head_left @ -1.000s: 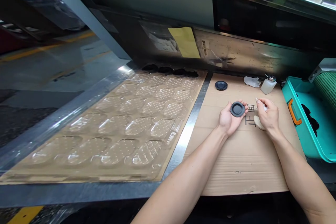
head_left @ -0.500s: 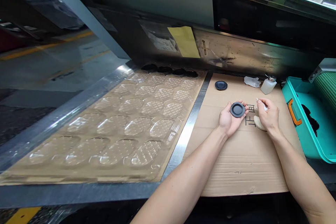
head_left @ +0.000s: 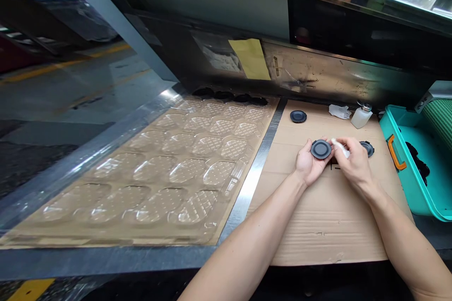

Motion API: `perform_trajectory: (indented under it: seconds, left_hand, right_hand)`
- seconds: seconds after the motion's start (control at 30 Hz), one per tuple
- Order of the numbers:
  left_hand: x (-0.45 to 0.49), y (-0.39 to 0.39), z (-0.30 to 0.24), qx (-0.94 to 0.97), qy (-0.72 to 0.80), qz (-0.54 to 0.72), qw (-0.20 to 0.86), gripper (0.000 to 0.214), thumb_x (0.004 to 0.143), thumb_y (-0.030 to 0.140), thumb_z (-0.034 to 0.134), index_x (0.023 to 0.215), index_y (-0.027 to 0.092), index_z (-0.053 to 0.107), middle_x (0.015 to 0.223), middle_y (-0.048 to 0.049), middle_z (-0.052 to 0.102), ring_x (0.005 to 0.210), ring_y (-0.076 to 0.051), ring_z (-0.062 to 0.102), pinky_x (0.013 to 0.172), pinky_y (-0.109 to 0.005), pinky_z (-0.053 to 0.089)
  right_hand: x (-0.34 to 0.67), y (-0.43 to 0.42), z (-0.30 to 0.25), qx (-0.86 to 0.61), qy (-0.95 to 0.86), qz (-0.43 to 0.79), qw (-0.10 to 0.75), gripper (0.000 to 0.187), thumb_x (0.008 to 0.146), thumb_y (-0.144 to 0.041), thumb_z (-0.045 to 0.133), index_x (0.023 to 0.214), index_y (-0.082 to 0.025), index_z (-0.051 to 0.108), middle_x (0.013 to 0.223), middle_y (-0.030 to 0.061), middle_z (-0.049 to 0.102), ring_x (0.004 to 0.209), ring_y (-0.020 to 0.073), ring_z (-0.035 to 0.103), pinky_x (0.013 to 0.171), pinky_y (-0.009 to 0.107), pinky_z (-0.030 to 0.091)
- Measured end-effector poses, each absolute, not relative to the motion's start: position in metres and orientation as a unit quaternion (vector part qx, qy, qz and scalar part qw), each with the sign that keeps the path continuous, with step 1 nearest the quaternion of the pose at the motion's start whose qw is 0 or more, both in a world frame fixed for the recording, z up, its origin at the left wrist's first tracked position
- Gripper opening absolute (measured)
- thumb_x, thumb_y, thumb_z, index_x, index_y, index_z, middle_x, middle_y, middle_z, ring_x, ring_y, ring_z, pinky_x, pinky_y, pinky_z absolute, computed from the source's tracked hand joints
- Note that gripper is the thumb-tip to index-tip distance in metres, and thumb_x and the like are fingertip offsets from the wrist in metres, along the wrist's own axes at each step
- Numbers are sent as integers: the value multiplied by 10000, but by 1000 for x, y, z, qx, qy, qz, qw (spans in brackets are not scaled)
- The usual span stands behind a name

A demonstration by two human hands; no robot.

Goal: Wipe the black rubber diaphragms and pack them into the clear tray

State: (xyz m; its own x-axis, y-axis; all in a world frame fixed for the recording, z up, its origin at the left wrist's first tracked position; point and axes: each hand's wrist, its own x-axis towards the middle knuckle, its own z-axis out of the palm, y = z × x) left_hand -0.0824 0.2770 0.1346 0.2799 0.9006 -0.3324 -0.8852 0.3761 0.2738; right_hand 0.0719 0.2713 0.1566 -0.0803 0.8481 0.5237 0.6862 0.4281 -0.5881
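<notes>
A black round lid (head_left: 321,149) with a raised rim rests on the fingers of my left hand (head_left: 307,163), which grips it at the edge. Pinched in my right hand (head_left: 356,162) is a small white cloth (head_left: 342,148), its tip close to the lid's right side. A second black round lid (head_left: 368,149) lies on the cardboard (head_left: 310,225), partly hidden behind my right hand. Farther back on the cardboard is a third black round lid (head_left: 298,116).
A clear blister tray (head_left: 160,176) with black parts in its far row lies to the left. At the back stand a crumpled white wipe (head_left: 339,111) and a pump bottle (head_left: 361,116). A teal bin (head_left: 406,193) holding black parts borders the right side.
My right hand has moved left with the white cloth, up to the lid. Its departure uncovers a lid on the cardboard. The beige round piece is no longer visible.
</notes>
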Motion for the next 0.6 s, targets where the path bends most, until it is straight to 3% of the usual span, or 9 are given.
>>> perform_trajectory:
  seconds: [0.1,0.23,0.4,0.6]
  left_hand:
    - [-79,276,133,32,221,562,797,487,1061,401,299,960,114,679,1012,-167,746,1050,-264,710,996,-439,545]
    - [-74,272,129,67,206,534,817,476,1047,420,356,949,123,716,1065,-161,747,1123,-281,685,1075,-459,493]
    - [-72,271,127,54,200,553,807,466,1064,341,324,905,130,709,1010,-117,750,1098,-226,691,1095,-381,481]
    - [-71,269,132,66,202,522,826,456,1067,355,324,959,119,699,1018,-131,745,1110,-232,689,1088,-388,490]
  right_hand:
    - [59,261,152,-435,-818,109,361,173,939,-279,563,1041,-201,679,1019,82,702,939,210,655,849,327,511]
    - [42,259,145,-408,-863,67,292,206,990,-221,459,1018,-209,663,1035,97,673,967,226,615,866,352,504]
    - [39,264,143,-506,-814,-29,284,243,1008,-195,419,1025,-205,661,1032,113,676,1002,248,583,892,366,474]
    - [45,270,142,-485,-827,-8,285,225,992,-222,446,976,-212,670,987,90,686,962,229,602,877,337,471]
